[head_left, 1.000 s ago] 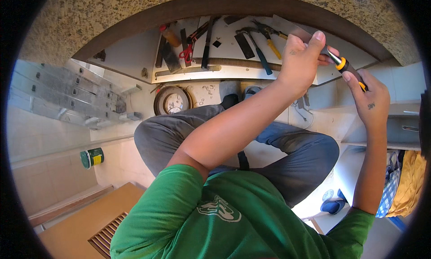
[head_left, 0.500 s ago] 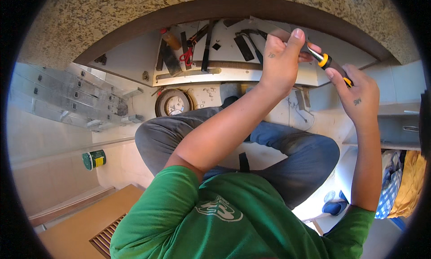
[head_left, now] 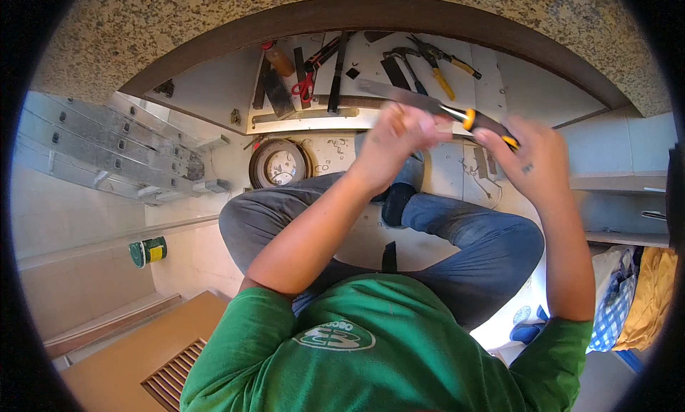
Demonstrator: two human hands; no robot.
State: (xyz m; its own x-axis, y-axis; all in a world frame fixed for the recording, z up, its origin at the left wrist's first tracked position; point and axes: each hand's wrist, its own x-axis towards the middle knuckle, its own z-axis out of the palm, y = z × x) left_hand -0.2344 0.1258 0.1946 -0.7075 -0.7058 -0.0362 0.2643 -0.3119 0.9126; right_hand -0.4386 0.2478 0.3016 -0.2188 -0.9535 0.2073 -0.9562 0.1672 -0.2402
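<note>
I sit cross-legged on the floor in jeans and a green shirt. Both hands hold one tool (head_left: 410,98) above my knees; it has a long flat grey blade and a black and yellow handle. My right hand (head_left: 531,159) is closed on the handle at the right end. My left hand (head_left: 399,135) grips the blade near its middle, and the blade tip sticks out to the left past the fingers. The hands are slightly blurred.
Behind the hands, a white board (head_left: 521,84) carries yellow-handled pliers (head_left: 439,64), a hammer (head_left: 399,55), red-handled scissors (head_left: 304,88) and other tools. A round coil (head_left: 280,164) lies below it. An aluminium ladder (head_left: 107,148) and green can (head_left: 148,251) are left; bags (head_left: 635,298) right.
Both hands have brought the tool down and to the left, away from the tool board and closer to my knees. The left hand now sits on the blade.
</note>
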